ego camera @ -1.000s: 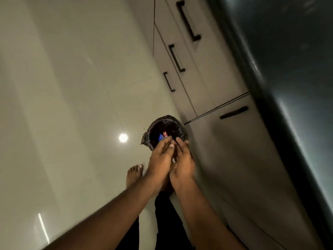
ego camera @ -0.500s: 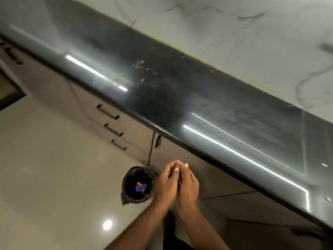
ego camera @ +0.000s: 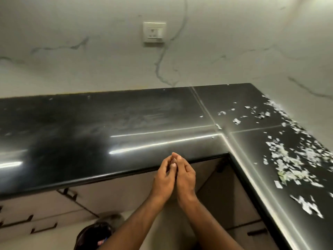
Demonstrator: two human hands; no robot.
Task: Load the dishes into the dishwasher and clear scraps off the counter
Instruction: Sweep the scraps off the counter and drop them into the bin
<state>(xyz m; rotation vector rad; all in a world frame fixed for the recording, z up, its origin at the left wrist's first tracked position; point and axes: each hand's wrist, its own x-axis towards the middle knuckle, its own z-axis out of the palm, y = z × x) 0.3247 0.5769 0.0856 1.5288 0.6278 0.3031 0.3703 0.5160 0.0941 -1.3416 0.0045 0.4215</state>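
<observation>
Two hands (ego camera: 175, 177) together, empty.

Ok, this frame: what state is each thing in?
Left hand: pressed against the right, nothing visibly held.
Right hand: pressed against the left.
Counter: left run nearly bare, a few specks.
Scraps: scattered over the right run.
Bin: on the floor, open, lined, holding rubbish.
Drawers: shut.
Socket: nothing plugged in.

bin (ego camera: 93, 237) cut off below, scraps (ego camera: 295, 163) blurred
</observation>
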